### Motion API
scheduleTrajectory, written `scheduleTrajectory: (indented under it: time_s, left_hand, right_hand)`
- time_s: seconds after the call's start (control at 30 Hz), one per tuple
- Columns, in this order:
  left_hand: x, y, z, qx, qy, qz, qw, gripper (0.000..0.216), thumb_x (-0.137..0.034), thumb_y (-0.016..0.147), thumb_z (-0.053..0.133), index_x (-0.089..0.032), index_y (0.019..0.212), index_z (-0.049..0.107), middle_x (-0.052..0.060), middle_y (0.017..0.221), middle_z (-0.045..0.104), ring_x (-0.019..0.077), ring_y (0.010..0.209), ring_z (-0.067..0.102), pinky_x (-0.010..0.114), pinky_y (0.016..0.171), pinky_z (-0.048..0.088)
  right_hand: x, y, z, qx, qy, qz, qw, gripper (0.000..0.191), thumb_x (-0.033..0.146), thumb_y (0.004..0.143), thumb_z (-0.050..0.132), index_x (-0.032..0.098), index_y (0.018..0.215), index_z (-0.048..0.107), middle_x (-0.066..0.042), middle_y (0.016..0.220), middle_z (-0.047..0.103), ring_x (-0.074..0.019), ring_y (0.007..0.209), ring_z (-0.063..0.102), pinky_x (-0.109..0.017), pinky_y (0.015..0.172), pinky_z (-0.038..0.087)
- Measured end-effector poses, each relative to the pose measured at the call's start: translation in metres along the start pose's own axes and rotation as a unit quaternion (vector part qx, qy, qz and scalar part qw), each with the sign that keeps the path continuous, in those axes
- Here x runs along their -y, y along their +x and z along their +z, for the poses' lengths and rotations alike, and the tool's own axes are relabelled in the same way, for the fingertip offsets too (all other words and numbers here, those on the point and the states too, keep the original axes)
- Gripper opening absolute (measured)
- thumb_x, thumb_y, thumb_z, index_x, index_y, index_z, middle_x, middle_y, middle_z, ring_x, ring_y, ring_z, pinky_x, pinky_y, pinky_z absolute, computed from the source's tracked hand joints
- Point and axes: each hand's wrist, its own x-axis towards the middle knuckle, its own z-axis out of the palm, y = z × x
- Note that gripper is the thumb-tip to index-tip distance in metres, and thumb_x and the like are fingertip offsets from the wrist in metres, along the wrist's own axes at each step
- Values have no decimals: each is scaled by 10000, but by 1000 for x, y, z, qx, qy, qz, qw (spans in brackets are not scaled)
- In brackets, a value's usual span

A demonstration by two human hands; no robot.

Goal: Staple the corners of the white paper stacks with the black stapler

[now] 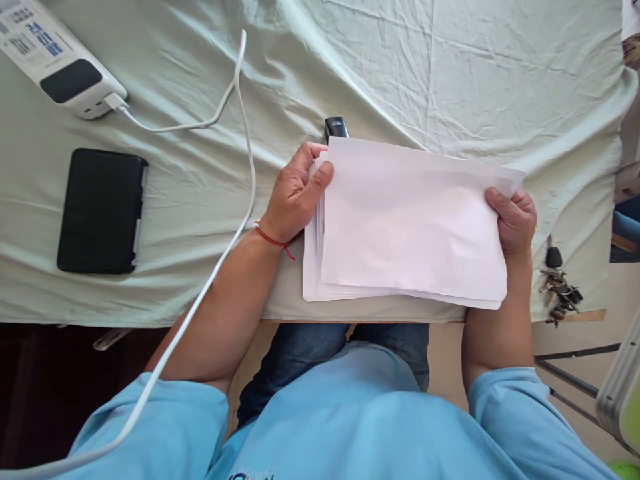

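A stack of white paper sheets (415, 220) is held up over the table's front edge, its edges slightly uneven. My left hand (299, 190) grips the stack's upper left corner, thumb on top and fingers behind. On the opposite side, my right hand (515, 217) pinches the right edge near the upper corner, its thumb on the front sheet. Just beyond the papers' top edge a black stapler-like object (336, 127) pokes out, mostly hidden by the sheets. The front sheet looks blank, with a bit of dark print showing at the left on one beneath.
A pale green cloth (200, 173) covers the table. To the left lie a black case or tablet (103, 210) and a white power bank (75, 73); its white cable (253, 173) runs across my left arm. A bunch of keys (560, 287) rests near the right front edge.
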Motion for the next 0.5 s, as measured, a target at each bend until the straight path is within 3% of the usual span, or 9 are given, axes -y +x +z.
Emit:
scheduleTrajectory:
  time_s: [0.2, 0.4, 0.5]
  left_hand:
    - [5, 0, -6, -15, -14, -14, 1000, 671, -777, 925, 956, -305, 1310, 674, 66, 1112, 770, 344, 1172, 809, 469, 1003, 673]
    - [0, -1, -6, -5, -65, -40, 997, 833, -724, 870, 1021, -363, 1488, 596, 61, 1151, 821, 365, 1162, 876, 476, 940, 737]
    - [-6, -2, -5, 6, -91, -55, 994, 856, -675, 874, 1022, -381, 1550, 587, 59, 1168, 843, 380, 1189, 882, 495, 951, 748]
  right_hand:
    - [-2, -1, 5, 25, 14, 1, 1000, 685, 622, 466, 1191, 210, 901, 857, -55, 903, 866, -338, 1147, 882, -498, 1033, 790]
    - [-8, 1, -2, 55, 39, 11, 998, 707, 614, 463, 1204, 221, 956, 883, -62, 914, 879, -339, 1095, 902, -523, 1033, 797]
    - [-9, 1, -7, 73, 30, 27, 997, 717, 597, 455, 1212, 216, 974, 898, -63, 873, 867, -319, 963, 899, -506, 934, 809]
